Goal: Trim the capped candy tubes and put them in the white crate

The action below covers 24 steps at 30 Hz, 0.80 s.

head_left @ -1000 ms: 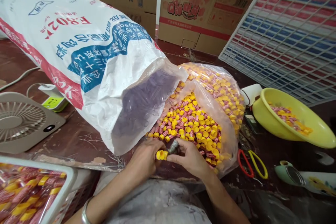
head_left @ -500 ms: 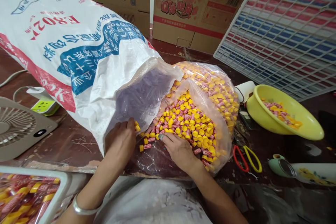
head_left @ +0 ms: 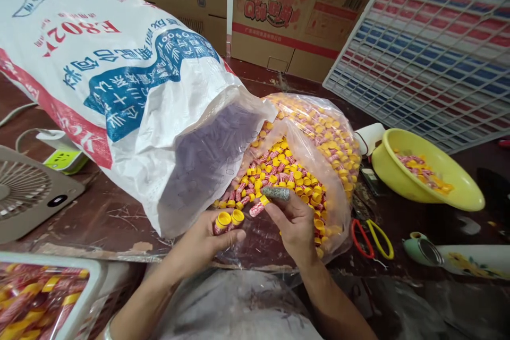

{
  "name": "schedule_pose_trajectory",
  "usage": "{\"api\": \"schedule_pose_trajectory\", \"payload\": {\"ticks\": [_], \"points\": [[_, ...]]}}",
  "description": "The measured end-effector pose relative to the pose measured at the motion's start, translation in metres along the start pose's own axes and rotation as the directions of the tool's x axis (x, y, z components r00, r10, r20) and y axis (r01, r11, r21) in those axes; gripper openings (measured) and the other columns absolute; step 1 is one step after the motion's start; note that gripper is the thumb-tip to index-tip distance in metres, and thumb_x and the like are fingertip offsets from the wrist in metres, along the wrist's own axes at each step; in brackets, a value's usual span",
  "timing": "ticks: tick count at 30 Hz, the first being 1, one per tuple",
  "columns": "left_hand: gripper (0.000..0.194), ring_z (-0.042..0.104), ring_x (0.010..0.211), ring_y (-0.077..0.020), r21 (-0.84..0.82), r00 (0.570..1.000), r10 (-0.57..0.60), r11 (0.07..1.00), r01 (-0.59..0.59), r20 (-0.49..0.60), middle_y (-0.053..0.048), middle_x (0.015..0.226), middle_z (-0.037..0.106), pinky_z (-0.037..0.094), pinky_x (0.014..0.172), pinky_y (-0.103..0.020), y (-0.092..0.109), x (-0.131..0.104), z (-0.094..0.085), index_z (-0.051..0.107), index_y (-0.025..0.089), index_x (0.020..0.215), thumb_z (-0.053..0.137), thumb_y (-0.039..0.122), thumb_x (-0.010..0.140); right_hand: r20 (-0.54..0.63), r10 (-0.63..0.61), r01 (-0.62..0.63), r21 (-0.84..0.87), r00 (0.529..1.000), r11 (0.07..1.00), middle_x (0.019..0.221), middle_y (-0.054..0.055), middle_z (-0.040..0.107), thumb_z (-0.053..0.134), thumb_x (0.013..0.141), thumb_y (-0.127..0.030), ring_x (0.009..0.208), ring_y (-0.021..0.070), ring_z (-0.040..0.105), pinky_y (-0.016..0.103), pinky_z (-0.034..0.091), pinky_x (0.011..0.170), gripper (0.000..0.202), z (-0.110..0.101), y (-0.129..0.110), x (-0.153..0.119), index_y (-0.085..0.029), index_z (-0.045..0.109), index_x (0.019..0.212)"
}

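My left hand (head_left: 207,239) is closed round small pink-patterned tubes with yellow caps (head_left: 230,219), held upright below the mouth of the white sack (head_left: 187,133). My right hand (head_left: 292,223) pinches one capped tube (head_left: 258,206) by its yellow end, and a grey speckled cover sits on one of its fingers. Just beyond lies an open clear plastic bag (head_left: 338,228) full of such tubes, some spilling toward the sack. Inside the sack are clear tube-like pieces.
On the right are a yellow bowl (head_left: 432,186) of tubes, red-and-yellow scissors (head_left: 372,241), a green roll (head_left: 424,249) and a white wire rack (head_left: 422,53). A fan (head_left: 34,191) and a tub of larger tubes (head_left: 93,287) are at left. Cardboard boxes (head_left: 295,10) stand behind.
My left hand has come out from the sack's mouth with capped tubes in it. My right hand has lifted off the pile, moved right and now holds a tube.
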State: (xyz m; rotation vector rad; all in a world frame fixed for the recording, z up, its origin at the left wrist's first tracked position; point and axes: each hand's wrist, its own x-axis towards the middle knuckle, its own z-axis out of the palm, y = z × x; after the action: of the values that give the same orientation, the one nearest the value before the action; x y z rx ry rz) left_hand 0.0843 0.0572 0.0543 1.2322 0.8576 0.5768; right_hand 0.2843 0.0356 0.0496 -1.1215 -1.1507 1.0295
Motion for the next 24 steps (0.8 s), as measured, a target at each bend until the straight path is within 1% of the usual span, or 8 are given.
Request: {"api": "schedule_pose_trajectory", "payload": {"ticks": [3, 7, 10, 13, 14, 17, 19, 24], "points": [[0.032, 0.047, 0.071, -0.0116, -0.162, 0.999, -0.039, 0.986, 0.042, 0.025, 0.001, 0.077, 0.055, 0.039, 0.066, -0.022, -0.005, 0.000, 0.008, 0.061, 0.014, 0.083, 0.076, 0.043, 0.080, 0.107, 0.016, -0.011, -0.041, 0.994, 0.999, 0.099, 0.002, 0.074, 0.070, 0.091, -0.033, 0.091, 0.0175, 0.070, 0.028, 0.056, 0.083, 0.018, 0.003, -0.002, 0.000, -0.024, 0.070, 0.106], [0.033, 0.054, 0.077, -0.0132, -0.309, 0.998, -0.068, 0.949, 0.058, -0.019, -0.002, 0.085, 0.063, 0.044, 0.072, -0.023, -0.008, 0.001, 0.011, 0.068, 0.013, 0.092, 0.080, 0.041, 0.078, 0.231, -0.055, 0.120, -0.279, 0.971, 0.953, 0.097, 0.003, 0.070, 0.068, 0.092, -0.036, 0.093, 0.0182, 0.065, 0.029, 0.051, 0.085, 0.016, 0.000, -0.002, 0.000, -0.022, 0.071, 0.096], [0.035, 0.058, 0.076, -0.0135, -0.424, 0.994, -0.093, 0.904, 0.057, -0.063, -0.002, 0.086, 0.066, 0.047, 0.071, -0.023, -0.007, 0.002, 0.012, 0.071, 0.015, 0.095, 0.083, 0.039, 0.074, 0.312, -0.049, 0.165, -0.356, 0.949, 0.920, 0.095, 0.004, 0.066, 0.070, 0.088, -0.048, 0.090, 0.0199, 0.062, 0.031, 0.051, 0.081, 0.029, -0.002, -0.002, 0.000, -0.020, 0.069, 0.096], [0.036, 0.063, 0.080, -0.0159, -0.492, 0.993, -0.092, 0.869, 0.047, -0.068, -0.004, 0.089, 0.070, 0.051, 0.076, -0.025, -0.007, 0.004, 0.014, 0.072, 0.016, 0.099, 0.084, 0.038, 0.073, 0.335, -0.053, 0.191, -0.394, 0.941, 0.899, 0.092, 0.003, 0.063, 0.074, 0.081, -0.060, 0.085, 0.0203, 0.061, 0.031, 0.052, 0.075, 0.046, -0.003, -0.002, -0.001, -0.020, 0.067, 0.102], [0.036, 0.064, 0.082, -0.0168, -0.502, 0.994, -0.087, 0.864, 0.041, -0.068, -0.005, 0.091, 0.071, 0.052, 0.078, -0.026, -0.007, 0.004, 0.015, 0.072, 0.016, 0.100, 0.084, 0.037, 0.073, 0.339, -0.064, 0.206, -0.402, 0.939, 0.892, 0.093, 0.004, 0.063, 0.074, 0.079, -0.062, 0.086, 0.0207, 0.062, 0.031, 0.052, 0.076, 0.050, -0.002, -0.002, -0.001, -0.020, 0.066, 0.104], [0.036, 0.067, 0.083, -0.0180, -0.526, 0.994, -0.081, 0.850, 0.034, -0.067, -0.007, 0.093, 0.073, 0.053, 0.082, -0.028, -0.007, 0.005, 0.015, 0.074, 0.015, 0.102, 0.084, 0.037, 0.074, 0.381, -0.104, 0.274, -0.426, 0.919, 0.862, 0.108, 0.008, 0.063, 0.077, 0.076, -0.061, 0.102, 0.0245, 0.062, 0.036, 0.053, 0.090, 0.060, -0.001, -0.003, -0.002, -0.019, 0.061, 0.115], [0.035, 0.068, 0.079, -0.0176, -0.550, 0.994, -0.091, 0.834, 0.041, -0.064, -0.007, 0.091, 0.074, 0.055, 0.081, -0.029, -0.008, 0.006, 0.016, 0.074, 0.015, 0.101, 0.083, 0.036, 0.075, 0.405, -0.160, 0.352, -0.462, 0.900, 0.814, 0.114, 0.011, 0.062, 0.080, 0.074, -0.059, 0.110, 0.0268, 0.061, 0.039, 0.053, 0.096, 0.066, 0.001, -0.002, -0.004, -0.018, 0.057, 0.120], [0.029, 0.069, 0.075, -0.0165, -0.612, 0.993, -0.106, 0.789, 0.056, -0.046, -0.007, 0.085, 0.075, 0.056, 0.077, -0.027, -0.009, 0.004, 0.019, 0.075, 0.014, 0.096, 0.083, 0.032, 0.075, 0.395, -0.363, 0.536, -0.577, 0.844, 0.617, 0.106, 0.012, 0.063, 0.084, 0.071, -0.050, 0.105, 0.0305, 0.062, 0.044, 0.056, 0.091, 0.064, 0.008, 0.007, -0.010, -0.017, 0.053, 0.116]]}}
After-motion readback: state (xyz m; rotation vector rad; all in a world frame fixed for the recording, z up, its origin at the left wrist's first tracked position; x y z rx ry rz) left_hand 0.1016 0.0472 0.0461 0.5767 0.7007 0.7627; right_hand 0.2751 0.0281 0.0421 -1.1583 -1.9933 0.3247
